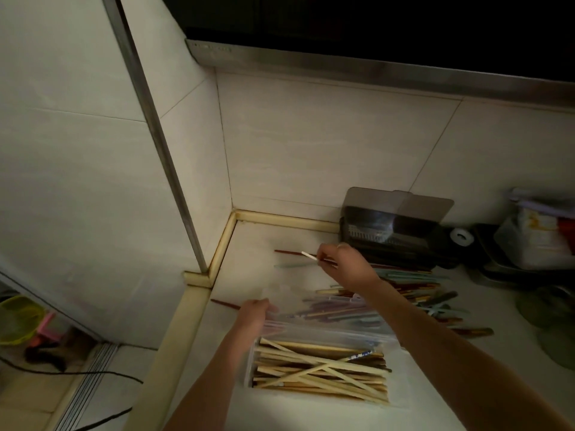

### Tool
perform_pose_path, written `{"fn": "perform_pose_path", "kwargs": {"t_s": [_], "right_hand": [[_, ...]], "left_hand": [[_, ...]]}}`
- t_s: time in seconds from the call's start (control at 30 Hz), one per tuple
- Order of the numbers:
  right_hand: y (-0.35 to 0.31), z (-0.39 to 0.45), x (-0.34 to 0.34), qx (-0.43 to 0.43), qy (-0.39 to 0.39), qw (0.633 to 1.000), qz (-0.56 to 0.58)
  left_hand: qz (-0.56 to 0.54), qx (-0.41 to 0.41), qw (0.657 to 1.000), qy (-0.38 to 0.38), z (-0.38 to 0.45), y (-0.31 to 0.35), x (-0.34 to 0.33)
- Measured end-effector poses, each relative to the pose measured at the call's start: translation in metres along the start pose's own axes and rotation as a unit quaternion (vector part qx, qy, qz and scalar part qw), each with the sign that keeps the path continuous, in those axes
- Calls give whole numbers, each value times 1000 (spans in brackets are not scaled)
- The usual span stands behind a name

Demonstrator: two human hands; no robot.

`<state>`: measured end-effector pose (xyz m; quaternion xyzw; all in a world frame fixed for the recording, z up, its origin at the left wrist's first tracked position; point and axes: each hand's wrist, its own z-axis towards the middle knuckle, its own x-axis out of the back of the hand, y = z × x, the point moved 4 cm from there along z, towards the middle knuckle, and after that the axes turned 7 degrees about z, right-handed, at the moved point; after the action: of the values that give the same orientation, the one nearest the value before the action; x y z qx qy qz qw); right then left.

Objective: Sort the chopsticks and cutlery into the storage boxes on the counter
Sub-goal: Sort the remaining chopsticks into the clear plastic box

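Fingers [323, 255] of right hand [348, 267] pinch chopsticks [308, 256].

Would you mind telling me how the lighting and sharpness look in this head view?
Head view: dim overall, upper cabinet nearly black; left hand motion-blurred at the clear box; right hand sharper, pinching a chopstick; wide-angle bends the wall edges.

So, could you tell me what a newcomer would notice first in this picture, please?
Probably the clear box of pale wooden chopsticks at the counter's near edge. Beyond it, the right hand pinches a chopstick, while the left hand grips a second clear box of coloured ones.
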<state>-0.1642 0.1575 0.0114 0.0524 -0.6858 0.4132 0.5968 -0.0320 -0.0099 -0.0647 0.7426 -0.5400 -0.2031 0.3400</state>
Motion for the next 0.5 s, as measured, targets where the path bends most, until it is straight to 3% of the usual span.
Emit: {"fn": "perform_pose_path", "kwargs": {"t_s": [0.17, 0.4, 0.5], "right_hand": [[-30, -20, 7, 120, 43, 987, -93], [-66, -51, 32, 91, 167, 976, 102], [-89, -71, 41, 125, 182, 972, 79]], "left_hand": [[19, 15, 1000, 5, 7, -4, 3], [54, -2, 998, 8, 11, -7, 6], [23, -3, 1000, -8, 7, -5, 4]]}}
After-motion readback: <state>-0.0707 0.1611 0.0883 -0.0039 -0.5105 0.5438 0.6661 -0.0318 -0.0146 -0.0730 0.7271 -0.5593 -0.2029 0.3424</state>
